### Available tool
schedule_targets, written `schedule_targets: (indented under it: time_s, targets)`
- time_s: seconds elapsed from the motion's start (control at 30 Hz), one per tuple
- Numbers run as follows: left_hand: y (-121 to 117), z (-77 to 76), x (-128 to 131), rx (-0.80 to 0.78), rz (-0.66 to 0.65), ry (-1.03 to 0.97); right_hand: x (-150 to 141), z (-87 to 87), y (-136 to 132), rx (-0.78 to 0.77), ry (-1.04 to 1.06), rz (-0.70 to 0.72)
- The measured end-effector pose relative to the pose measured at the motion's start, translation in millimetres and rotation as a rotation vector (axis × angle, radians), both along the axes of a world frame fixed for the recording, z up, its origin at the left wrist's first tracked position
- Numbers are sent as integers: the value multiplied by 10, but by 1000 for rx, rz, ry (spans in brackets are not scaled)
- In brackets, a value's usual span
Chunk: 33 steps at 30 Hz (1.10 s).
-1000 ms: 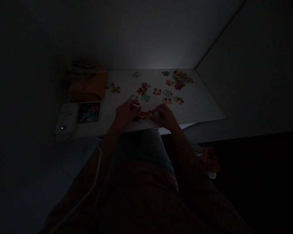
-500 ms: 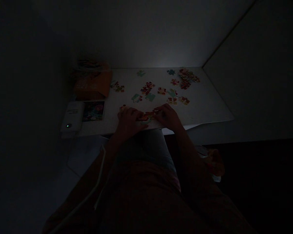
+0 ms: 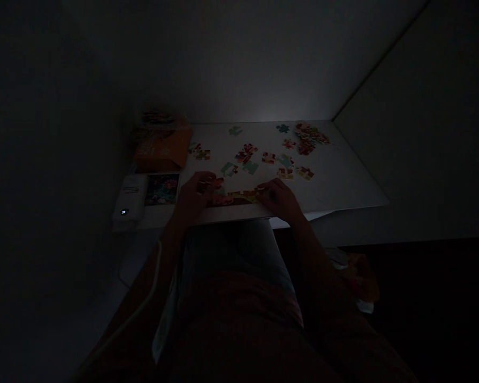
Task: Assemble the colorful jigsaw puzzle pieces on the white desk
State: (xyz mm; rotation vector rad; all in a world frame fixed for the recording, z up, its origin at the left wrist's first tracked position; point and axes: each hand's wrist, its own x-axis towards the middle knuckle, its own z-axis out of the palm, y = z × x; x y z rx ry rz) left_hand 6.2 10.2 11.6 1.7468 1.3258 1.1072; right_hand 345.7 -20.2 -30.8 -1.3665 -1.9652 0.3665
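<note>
The scene is very dark. A joined strip of jigsaw pieces [image 3: 236, 198] lies near the front edge of a white table [image 3: 335, 181]. My left hand [image 3: 195, 192] rests at the strip's left end with its fingers curled and a small puzzle piece [image 3: 207, 183] at its fingertips. My right hand [image 3: 279, 196] lies at the strip's right end, fingers bent down onto the pieces. Loose puzzle pieces [image 3: 247, 159] are scattered over the middle of the table. A small heap of pieces [image 3: 309, 135] sits at the back right.
An orange puzzle box [image 3: 162, 143] stands at the back left. In front of it lie a picture card [image 3: 162, 190] and a white device [image 3: 128, 205] with a small lit dot. A white cable [image 3: 143, 308] runs along my left arm. Walls close the table's back and right.
My left hand has shifted left along the strip and now has a small piece at its fingertips. My right hand stays at the strip's right end. The camera view has drifted.
</note>
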Motion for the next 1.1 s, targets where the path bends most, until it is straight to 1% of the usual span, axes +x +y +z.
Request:
schedule_targets:
  time_s: [0.07, 0.1, 0.2, 0.33, 0.47, 0.63, 0.97, 1.1]
  targets:
    - [106, -15, -120, 26, 151, -130, -1, -3, -2, -11, -5, -5]
    - [151, -33, -163, 38, 200, -175, -1, -2, -5, -17, -10, -8]
    - [227, -117, -226, 18, 256, -256, -3, 6, -15, -18, -22, -22]
    - [190, -204, -216, -44, 262, -343, -9, 29, -29, -13, -10, -17]
    - [133, -195, -222, -52, 260, -327, -13, 38, -36, -20, -6, -24]
    - [137, -177, -260, -55, 276, -343, -10, 21, -36, -28, -2, -42]
    - [181, -264, -316, -64, 311, -464, -14, 30, -43, -24, -21, -32]
    - [190, -257, -314, -70, 252, -506, -2, 11, -37, -25, -22, -16]
